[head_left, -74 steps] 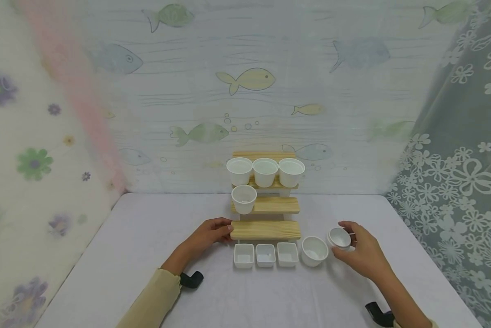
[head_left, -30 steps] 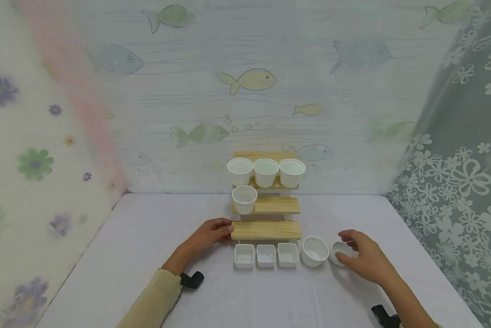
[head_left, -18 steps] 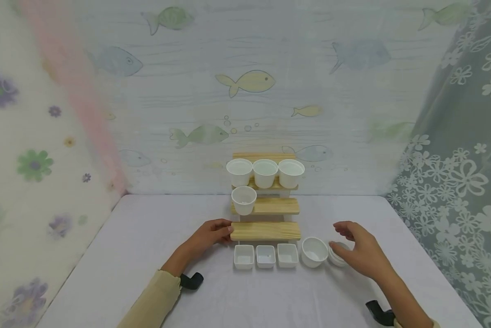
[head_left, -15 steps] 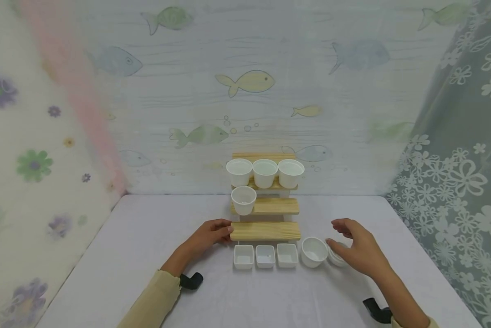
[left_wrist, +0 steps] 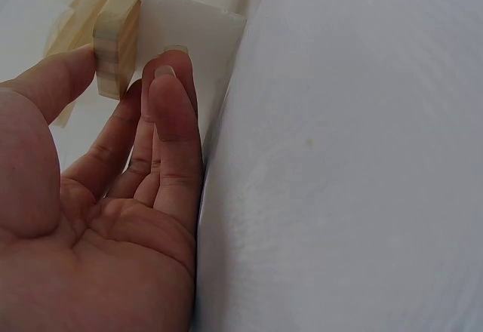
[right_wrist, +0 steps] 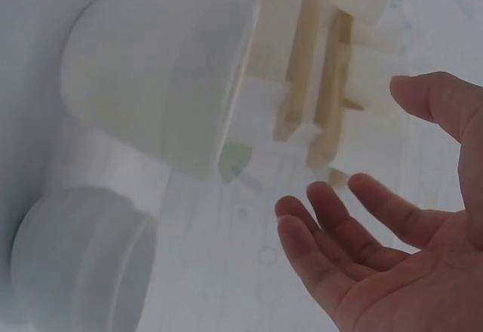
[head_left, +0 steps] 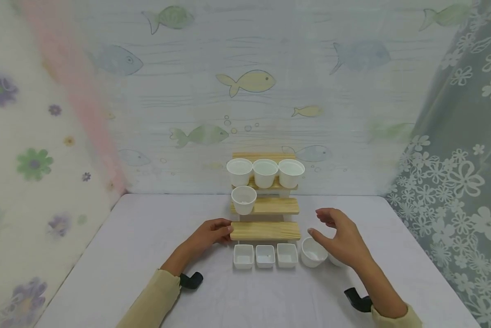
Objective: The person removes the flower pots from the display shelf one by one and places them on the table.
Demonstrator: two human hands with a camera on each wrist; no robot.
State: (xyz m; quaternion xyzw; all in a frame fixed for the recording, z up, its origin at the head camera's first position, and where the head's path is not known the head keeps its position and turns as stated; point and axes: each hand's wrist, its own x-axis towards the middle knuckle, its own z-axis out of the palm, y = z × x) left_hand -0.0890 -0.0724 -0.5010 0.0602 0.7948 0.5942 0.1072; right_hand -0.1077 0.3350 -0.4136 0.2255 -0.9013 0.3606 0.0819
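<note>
A tiered stand with wooden shelves and white supports is in the middle of the head view. My left hand (head_left: 208, 233) pinches the left end of its lowest shelf (head_left: 266, 231); in the left wrist view the thumb lies against the wooden end (left_wrist: 112, 53) and the other fingers reach beside the white support (left_wrist: 181, 26). My right hand (head_left: 341, 237) holds nothing, fingers spread and slightly bent, near a round white cup (head_left: 313, 257). A smaller white bowl (head_left: 336, 261) is partly hidden behind that hand. Both round vessels, the cup (right_wrist: 151, 75) and the bowl (right_wrist: 75, 264), show in the right wrist view.
Three white cups (head_left: 265, 175) line an upper shelf, and another cup (head_left: 244, 201) stands at the left of the shelf below. Three square white dishes (head_left: 265, 258) sit in a row before the stand on the white-covered table (head_left: 245, 300). A fish-patterned curtain (head_left: 245, 114) hangs behind.
My right hand has let go of the small white bowl, which it gripped earlier, and has moved left and away toward the stand. The left hand has kept its place on the shelf.
</note>
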